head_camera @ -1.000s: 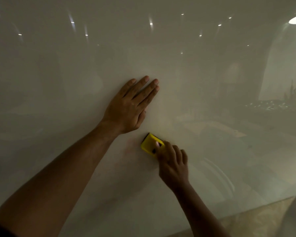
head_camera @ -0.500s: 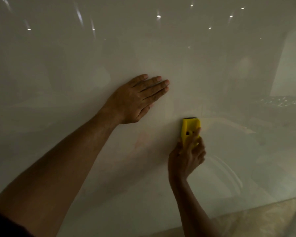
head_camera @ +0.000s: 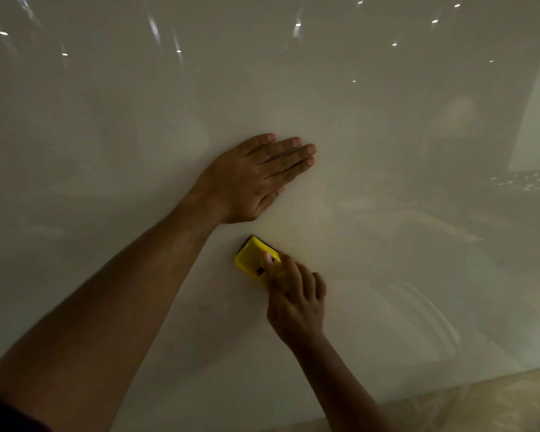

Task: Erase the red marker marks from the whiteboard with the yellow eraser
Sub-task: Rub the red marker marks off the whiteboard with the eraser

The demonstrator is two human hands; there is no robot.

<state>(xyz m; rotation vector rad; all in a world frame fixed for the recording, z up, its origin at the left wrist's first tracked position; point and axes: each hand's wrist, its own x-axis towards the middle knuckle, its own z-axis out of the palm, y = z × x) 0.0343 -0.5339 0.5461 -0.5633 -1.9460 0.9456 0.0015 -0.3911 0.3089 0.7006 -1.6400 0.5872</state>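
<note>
A glossy whiteboard point(head_camera: 387, 151) fills almost the whole view. My left hand point(head_camera: 256, 179) lies flat against it with the fingers straight and close together, pointing right. Just below that hand, my right hand point(head_camera: 296, 300) presses the yellow eraser point(head_camera: 253, 258) onto the board, tilted, with a fingertip on its back. Only a faint pinkish smear of red marker point(head_camera: 206, 304) shows, left of and below the eraser, beside my left forearm.
The board's lower edge runs along the bottom right, with a beige patterned floor point(head_camera: 496, 400) under it. Reflections of ceiling lights and a room show on the board's surface.
The eraser swept right and upright half a second ago, then came back left to below my left hand, tilted again. My left hand stayed pressed flat on the board.
</note>
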